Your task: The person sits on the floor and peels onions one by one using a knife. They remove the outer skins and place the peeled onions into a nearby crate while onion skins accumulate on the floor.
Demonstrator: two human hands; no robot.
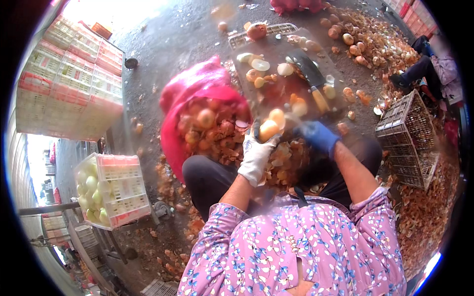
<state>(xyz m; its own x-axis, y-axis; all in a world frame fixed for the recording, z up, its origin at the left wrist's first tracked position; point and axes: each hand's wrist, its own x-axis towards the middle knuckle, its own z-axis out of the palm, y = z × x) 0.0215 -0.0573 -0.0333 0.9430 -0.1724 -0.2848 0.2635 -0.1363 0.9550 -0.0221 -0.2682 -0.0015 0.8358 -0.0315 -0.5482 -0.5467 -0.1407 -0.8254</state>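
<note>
My left hand, in a white glove with grey fingertips, is closed around a yellow-orange onion; another pale onion touches it just beyond. To the right, my right hand wears a blue glove and is blurred; whether it holds something small cannot be made out. Beyond both hands lies a board with peeled and cut onions and a cleaver, its wooden handle towards me. A pink mesh sack at the left lies with its mouth towards me, full of unpeeled onions. Onion skins lie between my legs.
Stacked plastic crates stand far left, with a crate of peeled onions nearer. An empty crate stands tilted at the right, beside heaps of onion skins. A seated person is at the upper right, near loose onions.
</note>
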